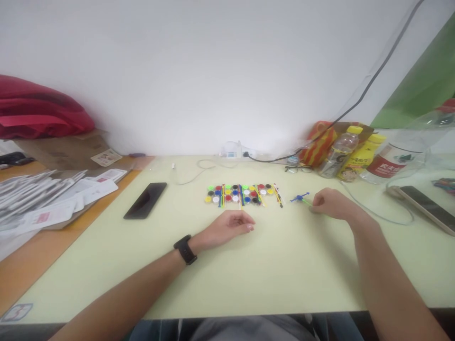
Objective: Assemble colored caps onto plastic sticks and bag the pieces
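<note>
A cluster of small coloured caps and thin coloured sticks (242, 194) lies in rows on the pale yellow table (270, 270). My left hand (231, 226) rests on the table just in front of the cluster, fingers loosely curled, with nothing visible in them. My right hand (329, 203) lies to the right, fingers pinched on the end of a green stick of a small blue-and-green stick piece (301, 198) that rests on the table. A black watch (185, 249) is on my left wrist.
A black phone (145, 200) lies left of the cluster. Stacked white packets (46, 199) and a cardboard box (67, 151) fill the left side. Bottles (359, 158), glasses (297, 168), a cable (355, 102) and a second phone (426, 206) stand at the right.
</note>
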Motion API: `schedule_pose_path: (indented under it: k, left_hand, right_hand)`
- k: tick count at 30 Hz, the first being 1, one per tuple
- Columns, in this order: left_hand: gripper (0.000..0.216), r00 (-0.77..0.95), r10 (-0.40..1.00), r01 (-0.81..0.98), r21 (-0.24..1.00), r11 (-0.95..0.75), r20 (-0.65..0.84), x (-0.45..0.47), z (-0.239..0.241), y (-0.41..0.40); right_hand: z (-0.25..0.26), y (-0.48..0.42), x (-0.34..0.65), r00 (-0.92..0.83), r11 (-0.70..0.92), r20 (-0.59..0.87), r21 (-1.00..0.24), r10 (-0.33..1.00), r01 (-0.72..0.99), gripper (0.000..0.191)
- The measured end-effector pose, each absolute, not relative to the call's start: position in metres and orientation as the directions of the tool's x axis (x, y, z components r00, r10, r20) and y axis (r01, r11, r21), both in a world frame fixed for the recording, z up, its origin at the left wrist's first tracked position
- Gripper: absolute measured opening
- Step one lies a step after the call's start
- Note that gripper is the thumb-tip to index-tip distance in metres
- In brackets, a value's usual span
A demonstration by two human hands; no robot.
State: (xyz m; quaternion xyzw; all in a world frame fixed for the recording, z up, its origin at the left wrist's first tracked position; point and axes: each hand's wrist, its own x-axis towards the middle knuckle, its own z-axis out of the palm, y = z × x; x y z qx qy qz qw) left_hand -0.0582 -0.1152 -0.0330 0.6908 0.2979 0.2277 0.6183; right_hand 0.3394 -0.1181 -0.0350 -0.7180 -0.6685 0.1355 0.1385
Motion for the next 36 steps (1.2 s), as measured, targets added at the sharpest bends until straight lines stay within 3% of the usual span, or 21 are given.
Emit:
schedule_pose_path:
  k: [3, 7, 11, 14, 22, 36]
  left_hand:
    - [0.031, 0.720, 0.693, 0.129, 0.989, -0.068, -0.046, -0.056, -0.031, -0.117]
    - [0.031, 0.714, 0.699, 0.133, 0.989, -0.069, -0.047, -0.055, -0.029, -0.118]
    - [0.032, 0.716, 0.696, 0.129, 0.989, -0.069, -0.045, -0.056, -0.030, -0.117]
    - [0.032, 0.718, 0.694, 0.123, 0.990, -0.066, -0.043, -0.056, -0.031, -0.117]
    - [0.033, 0.718, 0.695, 0.126, 0.989, -0.081, -0.035, -0.055, -0.030, -0.117]
    - [0.032, 0.722, 0.691, 0.125, 0.989, -0.082, -0.034, -0.055, -0.032, -0.116]
  right_hand:
    - [-0.033, -0.125, 0.340, 0.099, -0.079, 0.054, -0.294, 0.994, 0.952, 0.014]
    - [-0.023, -0.129, 0.332, 0.140, -0.089, 0.197, -0.246, 0.970, 0.965, 0.026]
    - [-0.019, -0.123, 0.304, -0.006, 0.148, 0.374, -0.354, 0.927, 0.923, 0.026]
    - [-0.026, -0.119, 0.273, -0.139, 0.313, 0.459, -0.329, 0.878, 0.891, 0.021]
    - [-0.048, -0.123, 0.215, -0.341, 0.459, 0.401, -0.246, 0.850, 0.854, 0.024]
    - [-0.065, -0.114, 0.205, -0.320, 0.447, 0.384, -0.311, 0.866, 0.838, 0.022]
